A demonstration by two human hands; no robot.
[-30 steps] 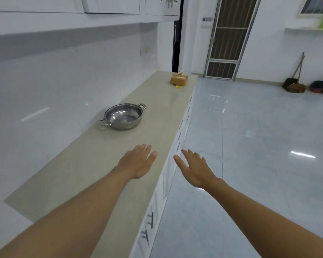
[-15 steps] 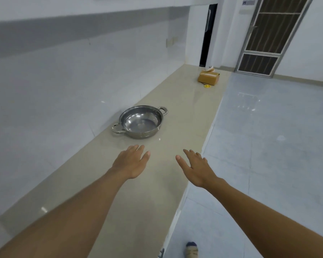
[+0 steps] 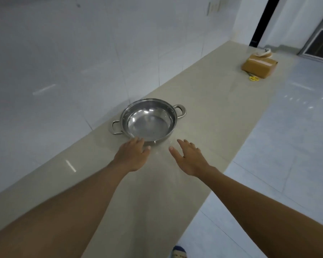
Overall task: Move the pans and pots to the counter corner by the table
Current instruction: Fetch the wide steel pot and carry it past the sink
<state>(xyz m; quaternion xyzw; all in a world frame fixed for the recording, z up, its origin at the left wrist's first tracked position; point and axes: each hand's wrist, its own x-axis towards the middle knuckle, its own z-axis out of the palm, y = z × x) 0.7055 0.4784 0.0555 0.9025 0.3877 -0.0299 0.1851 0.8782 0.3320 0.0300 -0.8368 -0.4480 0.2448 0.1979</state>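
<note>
- One stainless-steel pot (image 3: 149,121): shallow, round, polished inside, with two loop handles on opposite sides. It stands upright on the beige counter (image 3: 213,112), close to the wall-side edge.
- Two hands: the left hand (image 3: 132,155) is palm down with fingers straight and slightly spread, tips at the pot's near rim; contact cannot be told. The right hand (image 3: 189,158) is just beside it, fingers extended and holding nothing, short of the pot.
- One brown cardboard box (image 3: 259,67) lies near the counter's far end, well apart from the pot.
- One pair of yellow-handled scissors (image 3: 254,78) lies just beside the box.
- One slippered foot (image 3: 179,252) stands on the floor by the front edge.
</note>
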